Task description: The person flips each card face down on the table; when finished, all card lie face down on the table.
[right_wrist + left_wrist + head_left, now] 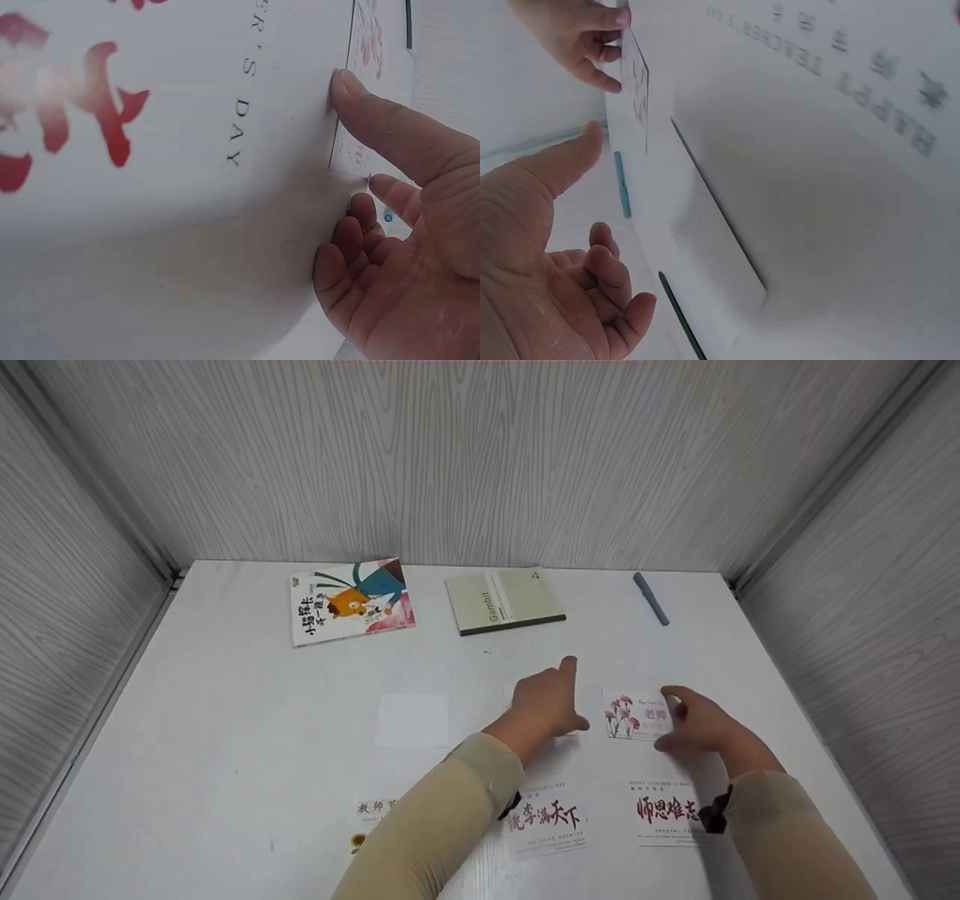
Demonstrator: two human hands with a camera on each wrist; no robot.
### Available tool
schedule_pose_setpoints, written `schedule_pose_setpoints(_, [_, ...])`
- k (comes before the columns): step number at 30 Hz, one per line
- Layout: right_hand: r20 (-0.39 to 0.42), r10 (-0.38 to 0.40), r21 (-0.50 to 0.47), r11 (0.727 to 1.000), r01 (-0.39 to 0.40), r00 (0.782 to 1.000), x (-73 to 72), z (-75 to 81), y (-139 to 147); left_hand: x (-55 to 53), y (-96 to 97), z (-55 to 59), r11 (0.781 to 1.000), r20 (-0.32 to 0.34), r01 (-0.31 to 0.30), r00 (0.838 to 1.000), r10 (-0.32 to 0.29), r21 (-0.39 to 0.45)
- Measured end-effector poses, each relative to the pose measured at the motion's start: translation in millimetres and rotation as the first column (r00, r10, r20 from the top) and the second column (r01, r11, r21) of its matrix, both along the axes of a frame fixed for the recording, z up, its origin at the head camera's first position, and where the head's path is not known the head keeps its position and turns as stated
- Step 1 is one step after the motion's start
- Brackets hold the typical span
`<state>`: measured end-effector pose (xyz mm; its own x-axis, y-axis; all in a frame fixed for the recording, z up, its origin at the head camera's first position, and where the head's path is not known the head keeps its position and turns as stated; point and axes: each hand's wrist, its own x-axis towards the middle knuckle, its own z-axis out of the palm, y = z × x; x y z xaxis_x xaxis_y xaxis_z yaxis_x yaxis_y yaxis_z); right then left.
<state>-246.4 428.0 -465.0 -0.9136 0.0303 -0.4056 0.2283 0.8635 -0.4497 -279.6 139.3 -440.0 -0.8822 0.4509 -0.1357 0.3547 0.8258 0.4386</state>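
Nearest: two beige sleeves, left sleeve (442, 817) and right sleeve (795, 832), reaching in over a white table (187, 750). Sunflower card (369, 814) by the left sleeve, partly covered by it. Right of that, middle red-lettered card (546, 821), flat on the table; then right red-lettered card (667, 814), its right end partly hidden by the right arm.

Next row out: right hand (697, 724) pinches the right end of the flower card (634, 716), thumb at near edge, index finger at far edge; other fingers curl in. Flower card is right of centre, beyond the right red-lettered card, pink flowers at its left, lettering toward the hand. Can't tell whether it's lifted off the table. Left hand (544, 701) is loose, grips nothing: thumb out, fingers part-bent, over a pale card (701, 225) mostly hidden by it in the head view. Blank white card (412, 720) lies left of that hand.

Farther: picture book (352, 604) at left, green notebook (506, 601) in the middle, blue-grey pen (651, 598) at right, lying slanted. Behind: grey wood-grain wall (450, 465).
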Motion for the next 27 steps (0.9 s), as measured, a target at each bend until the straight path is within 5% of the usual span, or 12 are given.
schedule_pose_setpoints(6, [0.023,0.022,-0.022,1.0,-0.021,1.0,-2.0,1.5,-2,-0.4,27.7,-4.6,0.995,-0.054,0.045,0.997,-0.05,-0.083])
schedule_pose_setpoints(14, [0.021,0.061,-0.06,0.996,-0.06,0.998,-2.1,8.9,11,6.7,56.0,-12.0,0.988,-0.069,0.015,0.997,-0.026,-0.151])
schedule_pose_setpoints(27, [0.061,0.044,-0.027,0.999,-0.042,0.997,-7.0,7.9,11,10.3,65.2,-14.2,0.987,-0.062,-0.046,0.997,0.037,-0.152])
